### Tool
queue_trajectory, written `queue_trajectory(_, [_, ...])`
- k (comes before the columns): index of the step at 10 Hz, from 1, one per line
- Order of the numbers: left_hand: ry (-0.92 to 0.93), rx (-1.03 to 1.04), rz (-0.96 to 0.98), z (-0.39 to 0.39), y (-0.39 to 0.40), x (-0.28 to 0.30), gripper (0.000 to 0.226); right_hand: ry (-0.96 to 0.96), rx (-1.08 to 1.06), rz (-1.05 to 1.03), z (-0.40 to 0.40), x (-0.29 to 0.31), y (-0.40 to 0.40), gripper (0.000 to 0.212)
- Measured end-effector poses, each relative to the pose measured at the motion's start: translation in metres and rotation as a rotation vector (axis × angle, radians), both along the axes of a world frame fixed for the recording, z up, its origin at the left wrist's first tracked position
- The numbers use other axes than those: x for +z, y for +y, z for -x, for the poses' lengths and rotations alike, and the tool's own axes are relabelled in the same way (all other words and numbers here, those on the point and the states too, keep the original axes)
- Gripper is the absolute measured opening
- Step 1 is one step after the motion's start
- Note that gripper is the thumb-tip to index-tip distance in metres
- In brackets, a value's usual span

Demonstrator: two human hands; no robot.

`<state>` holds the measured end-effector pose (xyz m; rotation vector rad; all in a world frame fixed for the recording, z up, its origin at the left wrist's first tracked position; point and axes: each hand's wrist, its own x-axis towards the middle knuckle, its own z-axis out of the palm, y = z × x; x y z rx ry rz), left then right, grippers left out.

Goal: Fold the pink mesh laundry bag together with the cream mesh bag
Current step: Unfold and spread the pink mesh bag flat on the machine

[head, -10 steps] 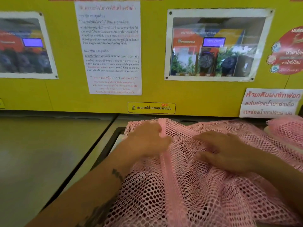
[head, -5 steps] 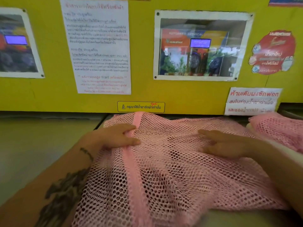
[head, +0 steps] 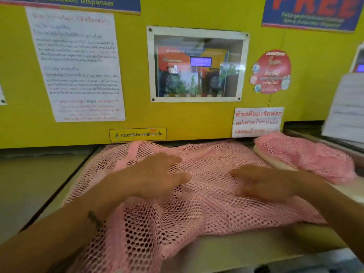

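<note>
The pink mesh laundry bag lies spread over the beige tabletop, and it covers most of the middle of the view from the yellow wall at 12 o'clock down to the near edge at 6 o'clock. Its lower left corner hangs toward 7 o'clock, and the mesh there looks wrinkled.

The left hand rests flat on the bag, a little to 11 o'clock from the centre. Its fingers are stretched and spread, they point toward 1 o'clock, so this grip is not closed — it only presses the mesh down. A small dark tattoo is on the left forearm near the wrist.

The right hand lies on the bag at about 3 o'clock from the centre, well apart from the left one. Its fingers are also straight and point toward 9 o'clock; the palm is on the mesh and holds nothing.

At 2 o'clock a second bundle of pink mesh lies beside the spread bag, with a cream layer under it. I cannot tell if this cream layer is the cream mesh bag.

On the wall there is a white paper notice at 10 o'clock, a framed photo at 12 o'clock, and a round red sticker at 1 o'clock.
</note>
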<state>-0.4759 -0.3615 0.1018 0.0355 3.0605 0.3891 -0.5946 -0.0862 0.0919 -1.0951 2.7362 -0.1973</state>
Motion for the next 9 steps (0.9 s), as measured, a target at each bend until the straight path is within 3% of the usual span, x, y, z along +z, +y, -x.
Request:
queue_trajectory(1, [-0.256, -0.049, 0.18, -0.013, 0.014, -0.018, 0.09, 0.046, 0.029, 0.052, 0.0, -0.007, 0.029, 0.066])
queue_trajectory(2, [-0.289, -0.064, 0.202, -0.011, 0.021, -0.01, 0.093, 0.059, 0.086, 0.041, 0.002, -0.001, 0.043, 0.067])
queue_trajectory(4, [-0.035, -0.135, 0.048, -0.004, 0.082, 0.026, 0.069, 0.137, 0.144, 0.051, 0.03, 0.046, 0.074, 0.069])
queue_trajectory(5, [0.022, -0.264, 0.029, 0.0, 0.161, 0.029, 0.064, 0.191, 0.172, -0.037, 0.054, 0.064, 0.089, 0.07])
queue_trajectory(7, [-0.018, -0.266, 0.208, 0.034, 0.256, 0.0, 0.069, 0.191, 0.23, -0.151, 0.075, 0.064, 0.103, 0.067])
queue_trajectory(8, [0.124, -0.201, 0.223, 0.044, 0.267, -0.01, 0.052, 0.158, 0.235, -0.165, 0.08, 0.061, 0.104, 0.071])
queue_trajectory(9, [0.309, -0.124, 0.072, 0.046, 0.263, -0.016, 0.017, 0.167, 0.267, -0.144, 0.086, 0.05, 0.101, 0.071])
